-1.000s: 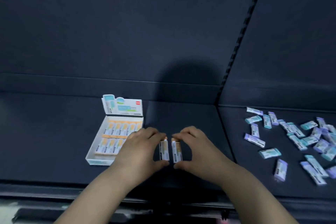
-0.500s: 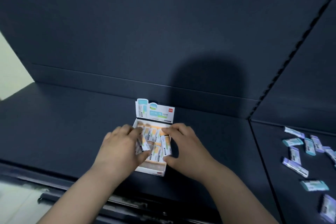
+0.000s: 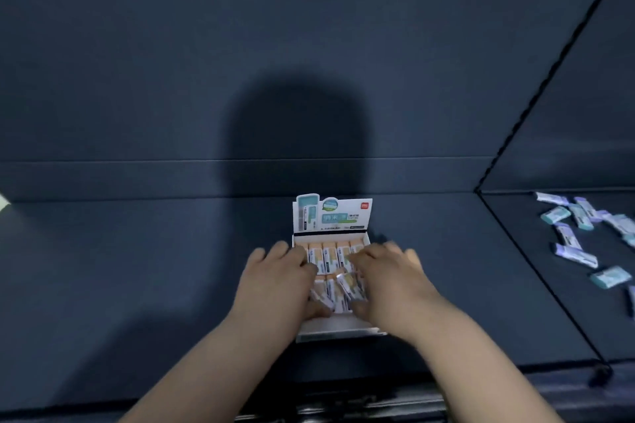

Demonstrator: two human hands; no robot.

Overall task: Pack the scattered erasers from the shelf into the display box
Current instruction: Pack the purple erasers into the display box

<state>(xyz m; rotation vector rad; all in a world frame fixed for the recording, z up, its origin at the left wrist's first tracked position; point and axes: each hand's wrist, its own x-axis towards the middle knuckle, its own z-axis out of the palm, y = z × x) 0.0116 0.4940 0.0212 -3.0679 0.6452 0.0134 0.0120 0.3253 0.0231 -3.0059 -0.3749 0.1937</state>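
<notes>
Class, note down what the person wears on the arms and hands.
No sleeves are in view. The left hand and right hand show no gloves, rings or watch, though the picture is blurred.

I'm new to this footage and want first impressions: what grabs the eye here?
Two bare hands, the left hand and the right hand, meet over a white display box at the centre of the dark shelf, among its rows of orange erasers; blur hides any grip. To the right, beyond a divider, loose purple and teal erasers lie scattered.
</notes>
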